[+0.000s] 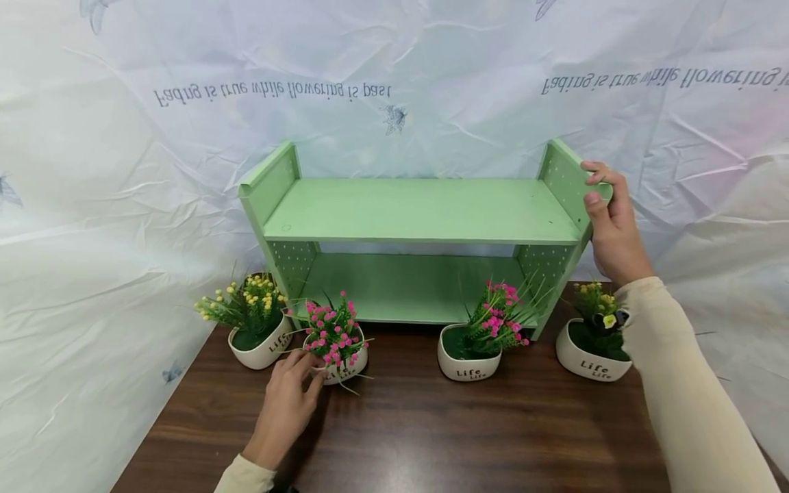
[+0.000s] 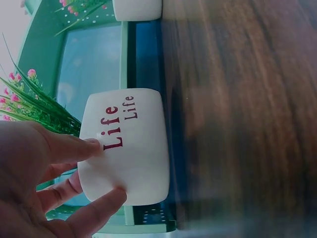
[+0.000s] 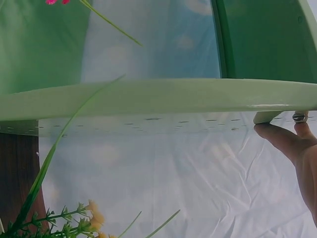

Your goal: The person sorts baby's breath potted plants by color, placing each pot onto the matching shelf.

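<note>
My left hand holds a small white pot of pink artificial flowers by its left side. In the left wrist view its thumb and fingers lie on the rim and front face, which reads "Life". This pot stands before the left end of a green two-tier shelf. Up at the shelf's right end, my right hand grips the upper edge of the perforated side panel. The right thumb shows against the panel's outer side in the right wrist view.
A second pink-flowered pot stands before the shelf's right half. Yellow-flowered pots flank the shelf, one at left and one at right, under the right sleeve. Dark wooden table below; printed white cloth behind.
</note>
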Tool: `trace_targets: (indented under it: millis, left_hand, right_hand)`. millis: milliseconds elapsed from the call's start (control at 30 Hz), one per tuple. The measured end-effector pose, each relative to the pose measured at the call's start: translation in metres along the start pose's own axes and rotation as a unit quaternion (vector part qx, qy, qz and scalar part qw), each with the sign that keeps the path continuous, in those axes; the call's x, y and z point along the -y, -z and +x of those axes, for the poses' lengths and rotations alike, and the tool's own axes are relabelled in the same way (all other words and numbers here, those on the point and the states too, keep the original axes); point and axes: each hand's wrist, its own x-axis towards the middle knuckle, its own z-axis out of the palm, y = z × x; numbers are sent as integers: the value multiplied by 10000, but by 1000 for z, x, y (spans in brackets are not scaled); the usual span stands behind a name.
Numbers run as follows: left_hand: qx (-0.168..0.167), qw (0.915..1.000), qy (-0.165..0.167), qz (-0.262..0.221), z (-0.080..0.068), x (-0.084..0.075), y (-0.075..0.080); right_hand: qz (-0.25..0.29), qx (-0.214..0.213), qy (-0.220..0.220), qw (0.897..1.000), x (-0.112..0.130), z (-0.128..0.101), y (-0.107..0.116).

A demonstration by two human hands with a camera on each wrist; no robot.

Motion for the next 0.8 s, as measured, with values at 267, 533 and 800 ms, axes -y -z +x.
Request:
trace_targets:
  millis: [267,533,800]
  left_hand:
    - [73,9998,-205,44,2,-6,10]
    - [-21,9989,-461,91,8,-16,21]
    - [90,9983,-540,186,12,-30,32]
  right_hand:
    - [-21,-19,63,10000,-1,0,0]
    - [-152,-43,17,9999,2,-2,-1]
    - [-203,-43,3,9998,3,-2,-2]
